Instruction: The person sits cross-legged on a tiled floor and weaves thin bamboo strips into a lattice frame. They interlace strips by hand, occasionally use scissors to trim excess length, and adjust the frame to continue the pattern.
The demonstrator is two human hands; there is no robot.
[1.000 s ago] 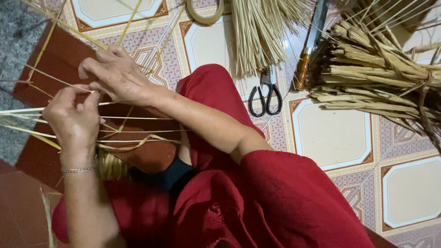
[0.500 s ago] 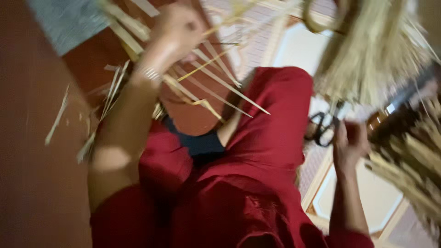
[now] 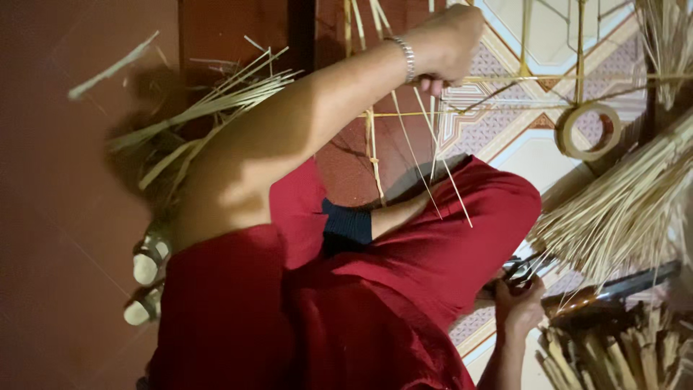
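Note:
My left hand (image 3: 446, 45), with a metal bracelet on the wrist, is closed on several thin bamboo strips (image 3: 426, 137) of a partly woven lattice; the strips cross over the patterned tile floor and hang down toward my red-clothed knee (image 3: 462, 238). My right hand (image 3: 517, 305) is low on the right, beside my knee, with its fingers wrapped on the dark handles of a pair of scissors (image 3: 521, 270) lying on the floor.
A bundle of fine pale strips (image 3: 628, 206) fans out on the right above a wooden-handled knife (image 3: 603, 292) and a pile of thicker bamboo splits (image 3: 613, 354). A ring of tape (image 3: 586, 130) lies on the tiles. Loose strips (image 3: 209, 108) and sandals (image 3: 144, 269) lie at the left.
The view has swung round. My right hand left the strips, reached down to the scissors and closed on them. My left hand kept hold of the strips.

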